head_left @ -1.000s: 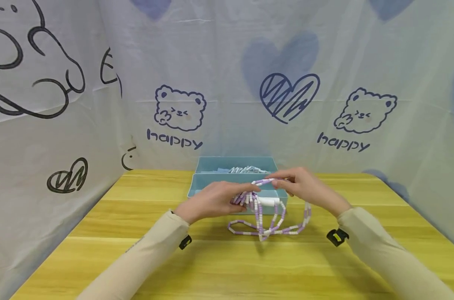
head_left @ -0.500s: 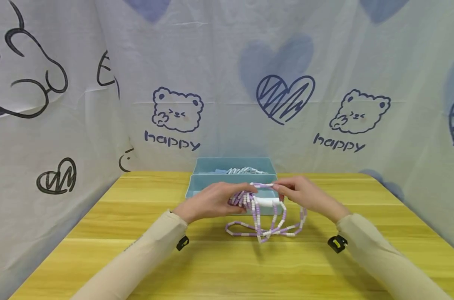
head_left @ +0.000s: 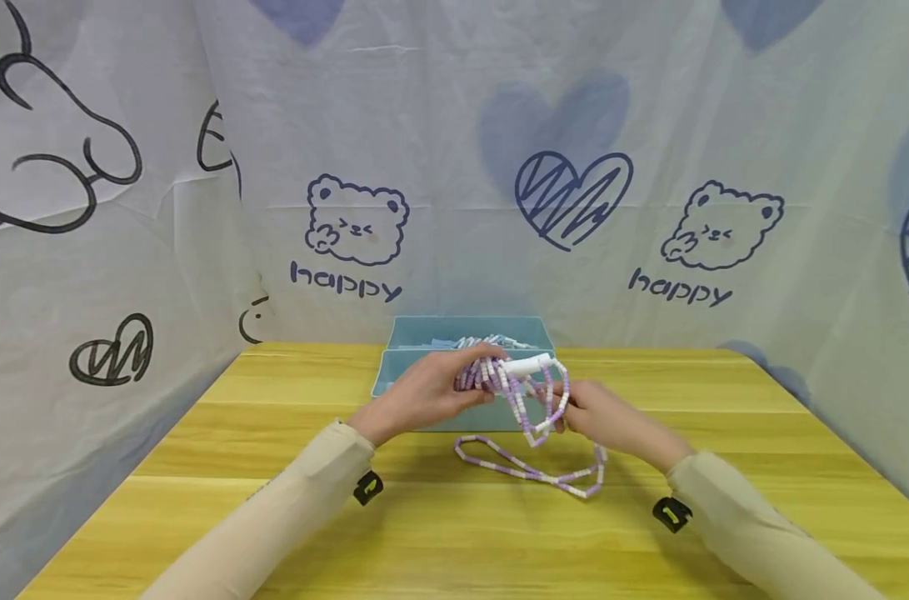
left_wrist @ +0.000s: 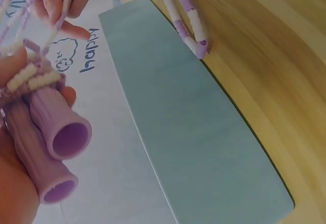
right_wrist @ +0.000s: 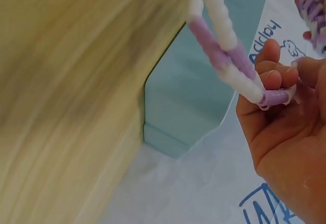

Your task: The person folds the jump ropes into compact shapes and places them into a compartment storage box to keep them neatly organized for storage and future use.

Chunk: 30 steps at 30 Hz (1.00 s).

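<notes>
A purple-and-white beaded jump rope is gathered in my left hand [head_left: 435, 387], whose fingers and thumb grip the bundled strands. Two purple handles [left_wrist: 56, 117] lie side by side under the wrapped beads in the left wrist view, hollow ends showing. In the head view a white handle part [head_left: 527, 364] sticks out rightward from the bundle. My right hand [head_left: 611, 421], lower and to the right, holds a strand [right_wrist: 275, 98] between curled fingers. From it a long loop of beads [head_left: 529, 475] trails down low over the table; shorter loops hang from the bundle.
A light blue box [head_left: 454, 419] with two compartments stands behind the hands, against the printed cloth backdrop [head_left: 454, 250]. Its rear compartment holds a light blue and white beaded rope [head_left: 491, 342]. Wooden table [head_left: 454, 550] stretches in front.
My right hand has gone from above the bundle down to its lower right, taking the strand along. The left hand has risen slightly and tilted the white handle part upward.
</notes>
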{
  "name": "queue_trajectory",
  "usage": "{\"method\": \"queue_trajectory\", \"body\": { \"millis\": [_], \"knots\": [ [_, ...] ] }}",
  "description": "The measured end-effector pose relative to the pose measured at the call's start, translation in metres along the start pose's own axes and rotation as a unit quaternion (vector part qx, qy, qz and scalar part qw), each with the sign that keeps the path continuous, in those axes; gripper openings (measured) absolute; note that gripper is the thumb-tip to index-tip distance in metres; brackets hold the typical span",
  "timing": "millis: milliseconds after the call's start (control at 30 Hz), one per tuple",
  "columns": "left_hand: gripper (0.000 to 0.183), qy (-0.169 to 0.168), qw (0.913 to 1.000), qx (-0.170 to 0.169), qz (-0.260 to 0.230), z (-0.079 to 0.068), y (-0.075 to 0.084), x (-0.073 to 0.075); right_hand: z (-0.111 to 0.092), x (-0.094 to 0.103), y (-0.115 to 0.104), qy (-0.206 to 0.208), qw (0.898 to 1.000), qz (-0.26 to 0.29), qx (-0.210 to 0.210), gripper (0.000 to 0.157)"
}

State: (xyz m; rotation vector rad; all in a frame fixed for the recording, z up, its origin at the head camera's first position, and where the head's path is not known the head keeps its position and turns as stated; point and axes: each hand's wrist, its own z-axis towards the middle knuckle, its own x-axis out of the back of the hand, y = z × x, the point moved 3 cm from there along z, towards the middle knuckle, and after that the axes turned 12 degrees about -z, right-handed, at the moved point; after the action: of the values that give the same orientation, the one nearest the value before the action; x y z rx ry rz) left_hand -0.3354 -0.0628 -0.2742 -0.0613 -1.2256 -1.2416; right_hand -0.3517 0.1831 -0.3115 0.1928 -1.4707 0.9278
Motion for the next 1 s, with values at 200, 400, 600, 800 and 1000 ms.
{"method": "queue_trajectory", "body": {
  "millis": [200, 400, 600, 800, 1000],
  "knots": [
    [0.051, 0.031, 0.9986, 0.04, 0.019, 0.0, -0.001, 0.0, -0.005, -0.006, -0.009, -0.031, 0.999, 0.003, -0.012, 0.027],
    [0.048, 0.078, 0.9943, 0.061, 0.038, 0.0, -0.001, 0.0, -0.01, -0.012, -0.024, -0.082, 0.996, 0.021, 0.029, 0.035],
    [0.047, 0.102, 0.9876, 0.077, 0.091, 0.001, 0.0, -0.002, -0.013, -0.01, -0.041, -0.09, 0.995, -0.005, 0.033, 0.025],
    [0.046, 0.116, 0.9809, 0.083, 0.133, 0.003, 0.003, -0.006, -0.019, -0.008, -0.054, -0.135, 0.99, 0.026, 0.011, 0.024],
    [0.043, 0.115, 0.9755, 0.094, 0.162, 0.003, 0.004, -0.008, -0.022, -0.005, -0.06, -0.147, 0.985, 0.089, 0.021, 0.013]
  ]
}}
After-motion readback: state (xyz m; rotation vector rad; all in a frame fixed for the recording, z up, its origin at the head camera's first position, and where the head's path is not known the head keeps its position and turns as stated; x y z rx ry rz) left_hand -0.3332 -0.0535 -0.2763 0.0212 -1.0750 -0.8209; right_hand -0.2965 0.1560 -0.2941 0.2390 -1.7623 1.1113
